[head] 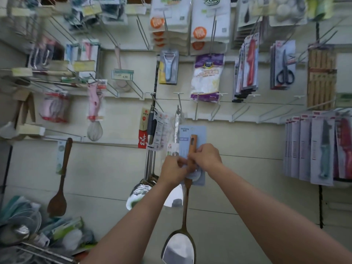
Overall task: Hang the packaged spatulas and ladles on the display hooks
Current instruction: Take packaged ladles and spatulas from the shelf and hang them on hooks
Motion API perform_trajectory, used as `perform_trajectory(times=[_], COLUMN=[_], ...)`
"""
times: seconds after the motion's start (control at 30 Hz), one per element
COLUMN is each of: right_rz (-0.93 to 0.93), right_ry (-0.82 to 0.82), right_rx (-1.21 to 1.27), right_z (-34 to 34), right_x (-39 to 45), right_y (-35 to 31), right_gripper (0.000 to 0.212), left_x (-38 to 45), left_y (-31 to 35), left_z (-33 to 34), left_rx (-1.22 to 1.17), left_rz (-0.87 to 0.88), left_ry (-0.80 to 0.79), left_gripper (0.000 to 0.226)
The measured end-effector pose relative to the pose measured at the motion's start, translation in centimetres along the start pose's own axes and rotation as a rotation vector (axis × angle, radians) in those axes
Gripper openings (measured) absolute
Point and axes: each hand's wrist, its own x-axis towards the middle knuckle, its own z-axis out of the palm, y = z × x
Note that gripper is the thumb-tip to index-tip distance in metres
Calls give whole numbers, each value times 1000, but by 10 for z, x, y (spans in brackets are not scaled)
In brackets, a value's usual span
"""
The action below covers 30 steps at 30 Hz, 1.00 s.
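Presently both hands meet at centre frame: the left hand [174,169] pinches the lower edge of a pale blue card [198,138], and the right hand [206,156] curls round the wooden handle of a spatula [185,202] fixed to that card. Its long axis runs vertical, handle up, flat shiny metal blade down at lower centre. The card reads "Shunyang". Just left hang steel ladles [143,184]; above them stands a bare wire hook [179,101].

Centre frame: spatula [185,187] before the wall, ladles [144,180] just left, wooden spoon [60,183] far left, scissors [285,73] upper right.
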Motion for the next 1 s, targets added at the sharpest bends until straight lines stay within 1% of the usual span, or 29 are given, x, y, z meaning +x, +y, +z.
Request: perform_trajectory(times=[0.07,0.17,0.2,0.3,0.37,0.43,0.47,0.53,0.6,0.67,0.73,0.8,0.87,0.9,0.93,0.97,1.0], right_rz=[4,-4,-16,-30,-44,-56,-67,-86,-53,-5,53,66,20,-4,-13,-9,-9], right_ry=[10,8,14,68,99,80,50,-14,-49,-16,78,186,240,239,220,188,163], right_rx=[20,47,58,135,71,29,44,128,300,457,525,450,372,355,352,353,348], right_z=[-3,-9,-12,-26,-40,-50,-52,-53,-53,-51,-50,-48,-45,-44,-43,-43,-42], right_x=[2,6,8,17,24,28,32,40,49,61,73,79,83,85,88,89,92], right_y=[4,10,13,21,30,34,35,34,32,32,34,32,28,27,27,27,28], right_gripper=[38,41,38,19,23,28,26,21,19,12,23,28,18,17,21,25,23], left_x=[4,16,20,33,42,49,52,60,69,74,81,83,88,90,94,97,101], left_y=[2,3,4,6,8,10,13,17,22,25,28,31,34,36,36,37,38], left_z=[8,21,26,32,35,38,39,44,47,45,44,48,55,57,59,58,57], left_rx=[20,90,101,117,93,71,74,36,-43,-117,-140,-127,-68,-34,-15,-5,5], left_rz=[-20,-19,-9,17,-4,-3,7,24,33,41,62,64,40,37,43,54,66], left_ry=[1,67,77,68,61,47,37,13,-7,-18,-22,3,83,123,143,150,145], left_gripper=[38,30,30,33,32,27,26,23,19,17,21,21,32,37,38,39,42])
